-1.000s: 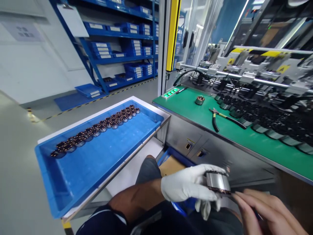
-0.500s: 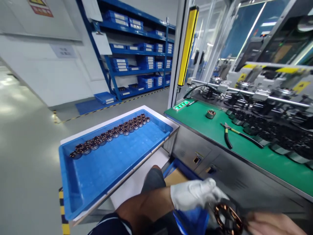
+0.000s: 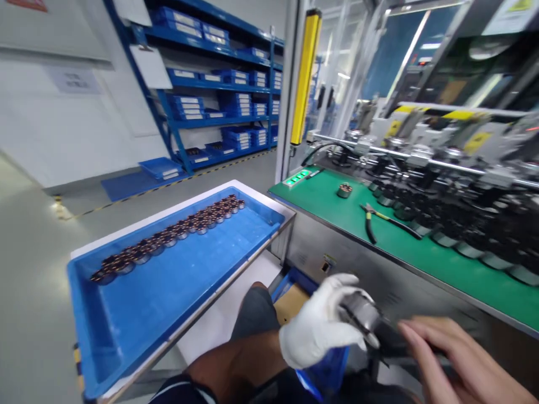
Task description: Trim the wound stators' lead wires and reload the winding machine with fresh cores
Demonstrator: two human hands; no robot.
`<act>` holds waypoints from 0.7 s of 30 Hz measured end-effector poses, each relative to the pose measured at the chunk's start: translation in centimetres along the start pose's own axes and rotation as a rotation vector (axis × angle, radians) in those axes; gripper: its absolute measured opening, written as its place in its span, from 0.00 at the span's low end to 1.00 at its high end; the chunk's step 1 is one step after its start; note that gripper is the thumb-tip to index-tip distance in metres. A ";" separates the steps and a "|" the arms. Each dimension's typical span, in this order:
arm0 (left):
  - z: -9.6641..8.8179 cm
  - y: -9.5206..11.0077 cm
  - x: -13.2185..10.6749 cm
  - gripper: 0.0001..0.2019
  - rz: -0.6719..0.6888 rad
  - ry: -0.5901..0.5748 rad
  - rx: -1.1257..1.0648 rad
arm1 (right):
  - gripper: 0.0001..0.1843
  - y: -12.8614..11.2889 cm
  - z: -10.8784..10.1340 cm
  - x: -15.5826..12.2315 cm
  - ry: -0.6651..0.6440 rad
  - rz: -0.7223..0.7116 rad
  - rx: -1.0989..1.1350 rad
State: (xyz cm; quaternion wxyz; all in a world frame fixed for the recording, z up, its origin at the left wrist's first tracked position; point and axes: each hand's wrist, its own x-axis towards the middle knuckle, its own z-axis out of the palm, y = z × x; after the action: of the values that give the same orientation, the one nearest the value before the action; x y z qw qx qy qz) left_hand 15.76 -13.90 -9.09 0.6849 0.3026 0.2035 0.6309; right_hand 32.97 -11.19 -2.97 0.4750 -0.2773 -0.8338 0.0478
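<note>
My left hand [image 3: 315, 325], in a white glove, is closed around a motor stator [image 3: 361, 311] whose grey metal side shows. Its copper windings are turned out of sight. Bare and blurred, my right hand [image 3: 458, 353] has its fingertips pinched at a black part [image 3: 393, 336] beside the stator; motion hides that part's exact shape. Both hands are in front of the workbench, below its green top [image 3: 320, 193]. Pliers [image 3: 385, 220] with black and yellow handles lie on this surface, and a single stator [image 3: 344, 191] stands farther back.
On the left, a blue tray [image 3: 181, 286] holds a band of copper-wound stators [image 3: 168, 233]. Black-topped parts [image 3: 455, 230] line the bench before the machine [image 3: 421, 151]. A yellow bar [image 3: 306, 78] rises at its corner. Blue shelving [image 3: 214, 84] with bins stands behind.
The stator has turned from its copper-wound face to its metal side. My left hand has lifted slightly and come nearer its middle. The whole view has shifted to the right.
</note>
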 end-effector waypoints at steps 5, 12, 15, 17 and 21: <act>0.3 1.2 -1.4 0.33 0.169 0.018 0.475 | 0.09 -1.4 0.2 1.8 -0.051 0.161 0.168; 1.6 4.6 -0.5 0.15 0.150 -0.311 1.266 | 0.10 -0.3 0.2 1.4 -0.142 0.253 0.364; 2.4 5.7 -0.1 0.10 0.164 -0.408 1.360 | 0.08 -0.3 0.1 1.2 -0.168 0.236 0.412; 2.6 5.7 0.0 0.08 0.188 -0.391 1.392 | 0.08 -0.2 0.0 1.2 -0.159 0.216 0.432; 1.7 3.9 -0.3 0.16 0.199 -0.150 1.226 | 0.07 -0.1 0.1 1.3 -0.119 0.168 0.430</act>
State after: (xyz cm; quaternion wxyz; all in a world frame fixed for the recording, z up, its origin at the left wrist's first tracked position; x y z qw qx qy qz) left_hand 14.00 -14.38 -5.24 0.3372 0.7015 0.4506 0.4372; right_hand 32.32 -10.63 -1.99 0.4676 -0.2349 -0.8049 0.2798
